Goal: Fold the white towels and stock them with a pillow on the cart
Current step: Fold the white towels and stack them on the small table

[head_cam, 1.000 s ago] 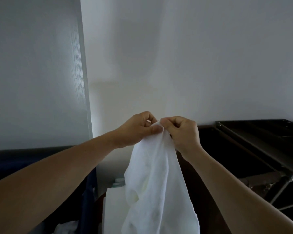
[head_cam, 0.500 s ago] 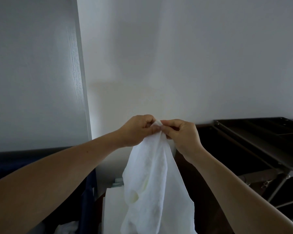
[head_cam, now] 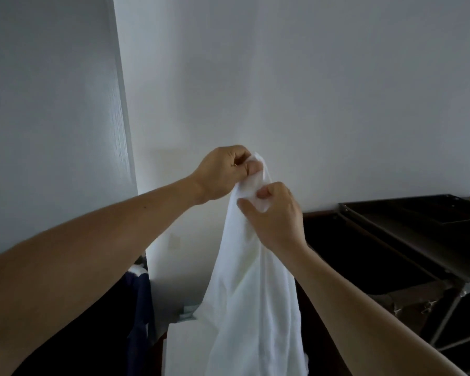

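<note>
A white towel [head_cam: 253, 302] hangs in front of me, bunched at the top and draping down past the bottom edge of the view. My left hand [head_cam: 223, 172] pinches its top corner, held highest. Just below and to the right, my right hand [head_cam: 276, 213] grips the towel's upper edge between thumb and fingers. The dark cart [head_cam: 407, 240] with its black top tray stands at the right, behind the towel. No pillow shows.
A pale wall fills the background, with a white door or panel edge [head_cam: 120, 104] at the left. Below the towel lies a white flat stack [head_cam: 185, 348]. Dark blue fabric [head_cam: 141, 302] hangs at the lower left.
My left hand has risen with the towel corner. My right hand has slid down along the towel's edge, so the two hands sit apart, one above the other.
</note>
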A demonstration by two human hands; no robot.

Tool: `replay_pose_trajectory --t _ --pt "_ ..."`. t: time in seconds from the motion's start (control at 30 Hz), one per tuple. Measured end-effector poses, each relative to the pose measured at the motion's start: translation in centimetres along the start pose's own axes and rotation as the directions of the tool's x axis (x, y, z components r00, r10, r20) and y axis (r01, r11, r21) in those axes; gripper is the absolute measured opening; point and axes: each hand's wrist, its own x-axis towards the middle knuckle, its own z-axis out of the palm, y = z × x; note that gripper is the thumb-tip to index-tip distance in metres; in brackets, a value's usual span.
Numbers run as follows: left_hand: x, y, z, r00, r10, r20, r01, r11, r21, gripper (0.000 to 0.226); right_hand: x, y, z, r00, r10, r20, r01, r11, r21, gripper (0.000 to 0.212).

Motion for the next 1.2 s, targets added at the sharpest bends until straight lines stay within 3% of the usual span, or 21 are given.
replay_pose_trajectory --t 0.07,0.2,0.33,0.43,0.47,0.57,0.67,0.8,0.87,0.93,0.97,1.03,1.1,1.13,1.2 --pt "0.7 0.5 0.0 0.998 -0.030 -0.055 0.026 0.997 -0.067 0.034 1.6 -1.2 -0.4 0.999 0.042 -0.024 -0.041 0.998 0.037 0.039" --pt "2.7 1.9 -2.1 0.975 -0.008 -0.222 -0.016 0.994 -0.108 0.025 4.2 -3.4 -1.1 0.999 -0.023 -0.035 0.027 0.992 0.123 0.029" --pt "4.6 4.3 -5.4 0.942 0.169 -0.289 -0.169 0.985 0.022 0.028 7.0 -5.3 -1.7 0.998 -0.025 -0.051 0.032 0.989 0.147 0.023" --pt "5.2 4.3 -6.8 0.922 0.227 -0.315 -0.196 0.972 0.128 0.035 7.8 -5.3 -1.2 1.000 -0.001 -0.012 0.002 0.992 0.128 0.010" --pt "5.0 3.8 -7.0 0.928 0.216 -0.303 -0.176 0.972 0.153 0.037 7.7 -4.9 -1.0 1.000 0.004 0.027 -0.006 0.995 0.096 0.006" --pt "3.6 0.6 -7.2 0.950 0.123 -0.287 -0.066 0.978 0.199 0.040 6.5 -2.2 -0.3 0.974 0.047 0.220 -0.070 0.993 0.095 0.028" --pt "2.7 -1.7 -7.8 0.938 0.036 -0.344 0.018 0.988 0.153 0.037 6.1 -0.6 -1.3 0.921 0.111 0.374 -0.172 0.976 0.136 0.030" --pt "3.2 -2.1 -9.2 0.861 -0.029 -0.508 0.044 0.999 0.019 0.032 8.4 -0.8 -2.4 0.972 0.084 0.222 -0.154 0.934 0.322 0.020" --pt "3.2 -2.7 -9.5 0.836 -0.054 -0.546 0.068 0.998 0.006 0.031 7.4 1.1 -2.0 0.941 0.131 0.313 -0.195 0.964 0.182 0.027" --pt "2.6 -3.8 -9.2 0.860 -0.079 -0.504 0.113 0.993 0.038 0.032 5.3 3.8 -1.7 0.824 0.244 0.512 -0.265 0.964 -0.032 0.032" --pt "2.3 -4.5 -9.0 0.873 -0.093 -0.478 0.128 0.991 0.042 0.031 4.9 4.6 -2.1 0.795 0.269 0.543 -0.289 0.956 -0.050 0.034" --pt "2.1 -5.3 -8.8 0.864 -0.138 -0.485 0.147 0.989 -0.020 0.031 5.8 5.4 -3.3 0.857 0.251 0.451 -0.316 0.946 0.074 0.030" --pt "2.4 -5.5 -9.4 0.835 -0.188 -0.517 0.149 0.982 -0.115 0.035 6.8 5.7 -4.5 0.902 0.229 0.367 -0.348 0.887 0.303 0.008" --pt "2.5 -5.6 -10.0 0.826 -0.198 -0.528 0.147 0.979 -0.138 0.036 6.7 6.1 -5.0 0.888 0.221 0.402 -0.360 0.880 0.310 0.016" --pt "2.4 -6.1 -11.0 0.820 -0.206 -0.534 0.161 0.978 -0.131 0.032 4.5 8.2 -5.4 0.769 0.259 0.584 -0.341 0.940 0.033 0.016"
